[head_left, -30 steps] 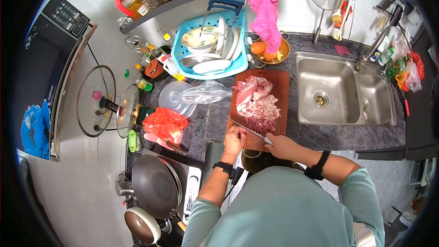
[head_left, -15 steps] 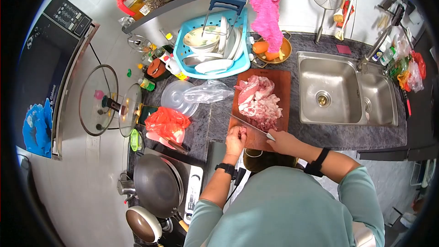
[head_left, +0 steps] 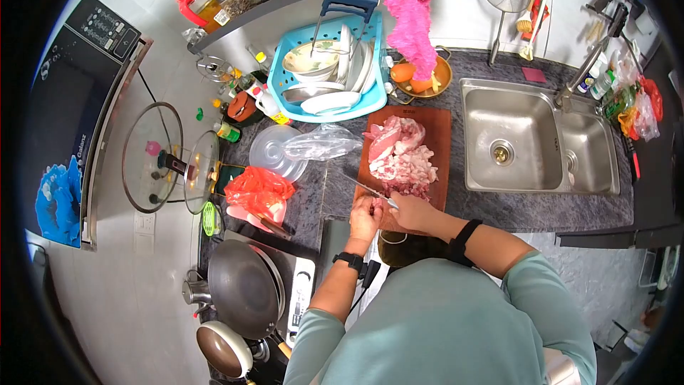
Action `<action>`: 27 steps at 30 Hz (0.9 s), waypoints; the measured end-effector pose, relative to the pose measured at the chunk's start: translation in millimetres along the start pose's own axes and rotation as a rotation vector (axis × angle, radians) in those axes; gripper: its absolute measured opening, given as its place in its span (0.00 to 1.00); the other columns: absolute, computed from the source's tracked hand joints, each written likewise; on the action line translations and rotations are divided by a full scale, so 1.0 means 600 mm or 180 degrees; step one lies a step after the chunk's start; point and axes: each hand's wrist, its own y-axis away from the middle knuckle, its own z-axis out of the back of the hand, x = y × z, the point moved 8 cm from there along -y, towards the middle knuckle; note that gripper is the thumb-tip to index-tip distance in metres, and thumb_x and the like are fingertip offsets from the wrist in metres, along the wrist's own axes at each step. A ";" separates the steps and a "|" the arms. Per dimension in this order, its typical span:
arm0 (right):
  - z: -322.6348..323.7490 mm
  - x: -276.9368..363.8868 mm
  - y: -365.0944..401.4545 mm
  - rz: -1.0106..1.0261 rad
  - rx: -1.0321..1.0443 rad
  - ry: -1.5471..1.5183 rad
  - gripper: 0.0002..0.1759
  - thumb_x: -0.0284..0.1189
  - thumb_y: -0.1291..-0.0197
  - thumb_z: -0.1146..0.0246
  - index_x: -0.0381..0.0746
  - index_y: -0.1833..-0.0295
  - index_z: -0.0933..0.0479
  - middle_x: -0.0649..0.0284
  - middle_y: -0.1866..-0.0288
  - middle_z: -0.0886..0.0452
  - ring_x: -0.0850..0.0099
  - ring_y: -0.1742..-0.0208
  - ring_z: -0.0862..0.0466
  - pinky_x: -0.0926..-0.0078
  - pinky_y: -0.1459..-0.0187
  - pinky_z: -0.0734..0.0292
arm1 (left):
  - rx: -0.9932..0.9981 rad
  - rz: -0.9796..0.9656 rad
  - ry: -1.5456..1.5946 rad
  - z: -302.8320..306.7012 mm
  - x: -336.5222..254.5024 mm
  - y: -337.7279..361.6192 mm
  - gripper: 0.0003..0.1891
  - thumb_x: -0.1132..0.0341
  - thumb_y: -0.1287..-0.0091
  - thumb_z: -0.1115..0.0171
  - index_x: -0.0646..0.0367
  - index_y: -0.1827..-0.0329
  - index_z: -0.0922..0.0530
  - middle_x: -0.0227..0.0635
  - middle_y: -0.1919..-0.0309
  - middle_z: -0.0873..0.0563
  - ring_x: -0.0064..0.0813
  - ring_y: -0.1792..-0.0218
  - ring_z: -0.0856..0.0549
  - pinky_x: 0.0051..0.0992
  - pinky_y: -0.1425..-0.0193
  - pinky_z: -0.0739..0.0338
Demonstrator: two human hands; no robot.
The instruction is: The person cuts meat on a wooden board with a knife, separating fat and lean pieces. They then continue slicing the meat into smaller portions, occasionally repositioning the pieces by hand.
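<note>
A wooden cutting board (head_left: 434, 128) lies on the dark counter, with large slabs of raw pork (head_left: 390, 137) at its far end and a heap of cut pieces (head_left: 410, 171) nearer me. My left hand (head_left: 365, 217) presses a strip of meat at the board's near left corner. My right hand (head_left: 412, 212) grips the handle of a knife (head_left: 367, 188). Its blade points left, just beyond my left fingers.
A double steel sink (head_left: 534, 146) sits right of the board. A blue dish rack (head_left: 324, 75) with bowls and plates stands behind it, beside a pan of vegetables (head_left: 417, 78). Left of the board are a clear plastic bag (head_left: 320, 146), a red bag (head_left: 258, 192), glass lids and a wok (head_left: 239, 289).
My right hand has slid left along the board's near edge, carrying the knife toward my left hand. The left hand has stayed on the meat.
</note>
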 end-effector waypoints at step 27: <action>0.013 0.014 0.032 0.0047 0.0139 0.0265 0.16 0.40 0.30 0.44 0.37 0.51 0.32 0.40 0.65 0.17 0.41 0.61 0.16 0.44 0.59 0.23 | 0.0017 -0.0401 -0.0118 0.007 -0.009 0.005 0.07 0.76 0.44 0.37 0.60 0.63 0.17 0.43 0.61 0.14 0.49 0.54 0.16 0.39 0.46 0.20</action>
